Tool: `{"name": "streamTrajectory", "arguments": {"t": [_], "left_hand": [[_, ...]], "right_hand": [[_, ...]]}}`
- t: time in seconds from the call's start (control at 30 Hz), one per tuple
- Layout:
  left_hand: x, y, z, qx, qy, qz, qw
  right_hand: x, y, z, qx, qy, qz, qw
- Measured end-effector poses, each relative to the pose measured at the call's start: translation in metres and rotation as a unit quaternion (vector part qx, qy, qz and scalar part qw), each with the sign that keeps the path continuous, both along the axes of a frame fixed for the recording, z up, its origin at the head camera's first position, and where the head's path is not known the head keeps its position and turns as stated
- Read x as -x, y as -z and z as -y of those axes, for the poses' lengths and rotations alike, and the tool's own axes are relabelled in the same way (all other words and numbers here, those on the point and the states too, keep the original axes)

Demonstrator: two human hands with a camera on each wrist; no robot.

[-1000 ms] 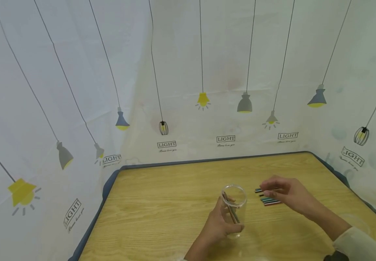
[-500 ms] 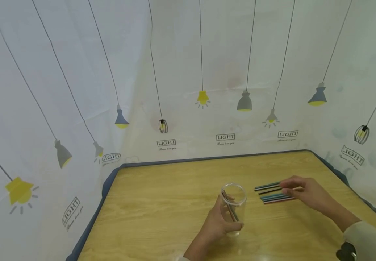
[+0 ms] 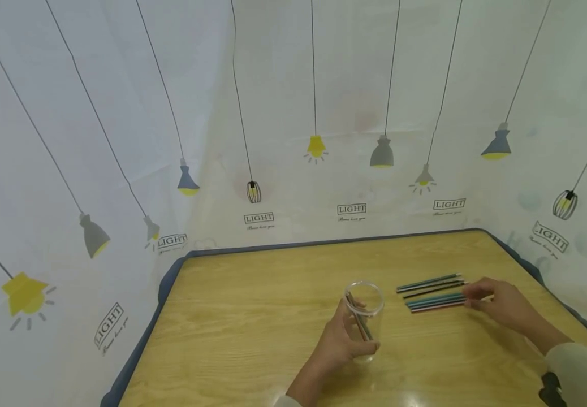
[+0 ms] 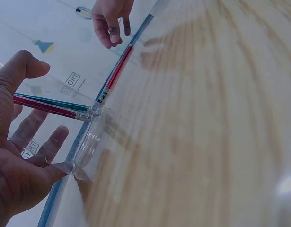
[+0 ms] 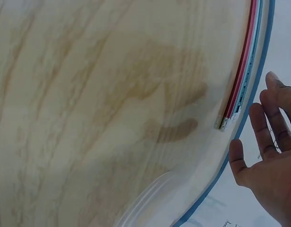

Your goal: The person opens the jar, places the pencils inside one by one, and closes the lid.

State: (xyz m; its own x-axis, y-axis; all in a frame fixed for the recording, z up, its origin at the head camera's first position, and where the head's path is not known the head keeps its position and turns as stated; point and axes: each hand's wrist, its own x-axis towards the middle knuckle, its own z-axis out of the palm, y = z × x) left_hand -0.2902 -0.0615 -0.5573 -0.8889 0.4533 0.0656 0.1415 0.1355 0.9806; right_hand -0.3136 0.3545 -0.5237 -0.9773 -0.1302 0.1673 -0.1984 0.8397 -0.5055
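Note:
My left hand grips a clear plastic cup from its left side, thumb toward me. Inside the cup, a few pencils lean at a slant; in the left wrist view, red and teal pencils have their ends against its base. To the right, several dark, teal, white and red pencils lie roughly side by side on the table. At their right ends hovers my right hand. Its fingers are spread and loosely bent, holding nothing in the right wrist view.
The wood-patterned table has a blue edge along the white backdrop printed with hanging lamps. A clear curved plastic rim lies on the table near my right hand.
My right hand has moved right along the pencils to their far ends, uncovering them. My left hand keeps its grip on the cup, almost still. The head view has tilted slightly.

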Motion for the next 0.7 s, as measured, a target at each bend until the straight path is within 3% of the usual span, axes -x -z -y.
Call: {"name": "streamTrajectory", "arguments": {"t": [0.43,0.7], "left_hand": [[0.001,0.004,0.0,-0.005,0.001,-0.003,1.0],[0.003,0.005,0.0,-0.002,0.003,-0.013,0.9999]], "right_hand": [[0.009,0.025,-0.001,-0.049,-0.009,-0.011,0.999],[0.013,0.025,-0.005,-0.058,-0.014,-0.015,0.998]]}}
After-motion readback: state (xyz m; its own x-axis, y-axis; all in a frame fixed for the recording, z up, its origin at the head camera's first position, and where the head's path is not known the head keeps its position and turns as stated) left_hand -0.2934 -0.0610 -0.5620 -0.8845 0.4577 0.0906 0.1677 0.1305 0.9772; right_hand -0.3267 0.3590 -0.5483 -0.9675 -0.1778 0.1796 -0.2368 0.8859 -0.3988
